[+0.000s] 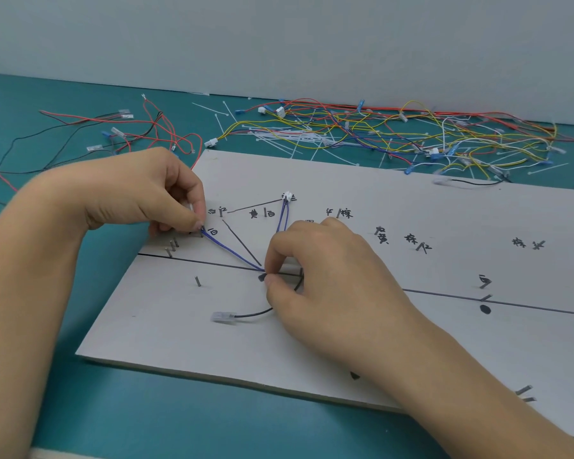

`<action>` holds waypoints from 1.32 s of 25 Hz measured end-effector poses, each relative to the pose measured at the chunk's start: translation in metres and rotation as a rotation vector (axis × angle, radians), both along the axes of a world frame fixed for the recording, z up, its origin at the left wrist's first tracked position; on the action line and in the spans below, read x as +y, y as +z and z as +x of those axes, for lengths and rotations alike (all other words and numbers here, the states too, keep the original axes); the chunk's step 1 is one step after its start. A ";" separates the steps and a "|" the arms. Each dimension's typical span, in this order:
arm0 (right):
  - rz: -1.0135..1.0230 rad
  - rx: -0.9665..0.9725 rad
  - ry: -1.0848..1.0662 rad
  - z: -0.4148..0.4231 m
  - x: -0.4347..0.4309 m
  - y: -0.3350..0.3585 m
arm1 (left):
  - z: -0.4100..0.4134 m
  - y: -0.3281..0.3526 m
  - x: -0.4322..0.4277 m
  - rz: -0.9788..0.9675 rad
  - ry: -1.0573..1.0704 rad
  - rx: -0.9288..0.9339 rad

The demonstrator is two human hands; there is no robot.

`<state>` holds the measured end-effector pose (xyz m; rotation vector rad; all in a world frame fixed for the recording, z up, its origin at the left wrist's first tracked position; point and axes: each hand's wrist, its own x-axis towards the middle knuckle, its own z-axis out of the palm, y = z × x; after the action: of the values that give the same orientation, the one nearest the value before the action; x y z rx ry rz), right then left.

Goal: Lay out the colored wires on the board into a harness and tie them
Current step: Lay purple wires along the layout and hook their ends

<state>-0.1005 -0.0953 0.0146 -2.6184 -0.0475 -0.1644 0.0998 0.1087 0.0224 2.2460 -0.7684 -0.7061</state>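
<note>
Pulling harder could slip the thin blue wire [234, 252] off the smooth nails [173, 243], or drag the white connector [287, 196] loose. The left hand [140, 197] is pinching the wire's end left of and below that connector, perhaps hooking a nail there. The right hand [315, 279] is pinching the bend directly below it. Glossy, springy insulation is lying on the matte grey board [411, 207].

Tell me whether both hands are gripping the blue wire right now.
Yes, the left hand pinches the blue wire at its upper-left end and the right hand pinches it lower down.
</note>
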 end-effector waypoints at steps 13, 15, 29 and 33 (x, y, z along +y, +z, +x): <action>0.025 0.003 -0.027 0.006 0.000 -0.004 | 0.002 0.007 0.014 -0.014 -0.008 0.029; 0.032 0.001 -0.035 0.006 -0.001 -0.005 | 0.004 0.006 0.016 -0.044 0.008 0.074; 0.007 -0.016 -0.062 0.007 0.001 -0.005 | -0.004 0.009 0.010 0.065 -0.023 -0.042; 0.057 -0.029 -0.038 0.006 0.001 -0.004 | -0.002 0.008 0.012 0.071 -0.023 -0.095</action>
<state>-0.0948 -0.0941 0.0101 -2.5613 -0.0037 -0.2144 0.0974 0.1210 0.0307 2.3528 -0.8284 -0.6510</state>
